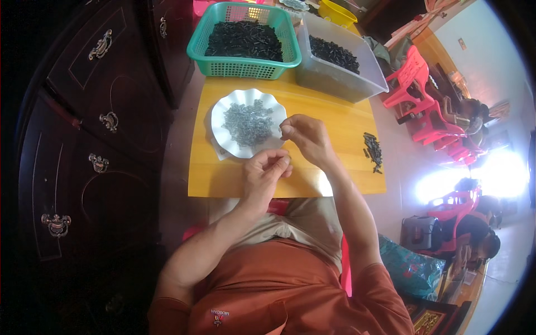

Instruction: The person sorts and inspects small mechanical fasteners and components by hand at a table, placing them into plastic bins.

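A white plate with a wavy rim [219, 127] lies on the yellow wooden table [340, 134], heaped with small see-through, greyish pieces [249, 124]. At its right edge, my right hand [308, 139] is closed, thumb and forefinger pinched together; anything between them is too small to make out. My left hand [264, 174] is closer to my body, just below the plate's lower rim. Its fingers are curled in with the thumb pressed against them, and what they hold is hidden. A small pile of short black tube-like pieces [372, 152] lies near the table's right edge.
At the table's far side stand a green basket [244, 70] and a translucent grey bin [340, 81], both holding many black pieces. A yellow basin [338, 12] is behind them. Dark cabinets [100, 111] line the left. Pink chairs [410, 84] and people at work are on the right.
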{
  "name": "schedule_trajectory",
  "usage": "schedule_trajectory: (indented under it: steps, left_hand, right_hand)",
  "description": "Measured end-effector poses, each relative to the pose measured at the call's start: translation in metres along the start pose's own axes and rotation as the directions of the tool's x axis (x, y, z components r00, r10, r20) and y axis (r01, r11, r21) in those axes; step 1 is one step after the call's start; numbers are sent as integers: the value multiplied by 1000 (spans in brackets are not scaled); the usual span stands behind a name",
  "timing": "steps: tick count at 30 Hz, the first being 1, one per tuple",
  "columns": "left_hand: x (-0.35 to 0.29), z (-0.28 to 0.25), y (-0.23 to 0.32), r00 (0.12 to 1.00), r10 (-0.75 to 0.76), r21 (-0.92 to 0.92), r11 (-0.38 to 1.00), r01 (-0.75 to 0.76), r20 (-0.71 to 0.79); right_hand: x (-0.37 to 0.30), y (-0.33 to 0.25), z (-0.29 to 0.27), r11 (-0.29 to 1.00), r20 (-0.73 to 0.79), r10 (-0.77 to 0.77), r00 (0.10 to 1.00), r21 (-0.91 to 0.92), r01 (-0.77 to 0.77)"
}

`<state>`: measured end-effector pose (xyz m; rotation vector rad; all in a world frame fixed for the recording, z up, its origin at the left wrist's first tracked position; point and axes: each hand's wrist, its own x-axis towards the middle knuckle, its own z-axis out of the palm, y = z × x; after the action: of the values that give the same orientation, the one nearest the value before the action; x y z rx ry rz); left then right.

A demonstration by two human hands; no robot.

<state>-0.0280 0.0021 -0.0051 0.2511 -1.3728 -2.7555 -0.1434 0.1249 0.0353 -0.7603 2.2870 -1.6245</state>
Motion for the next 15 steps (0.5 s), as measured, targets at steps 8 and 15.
schedule_trajectory:
  steps: [8, 15]
  left_hand:
    - [2, 3, 16, 998, -58, -106, 993, 57, -8]
    - [4, 0, 19, 999, -35, -96, 995, 37, 29]
  right_hand:
    - [-29, -24, -4, 992, 70, -5, 998, 127, -4]
    - [-32, -23, -4, 994, 109, -31, 994, 111, 19]
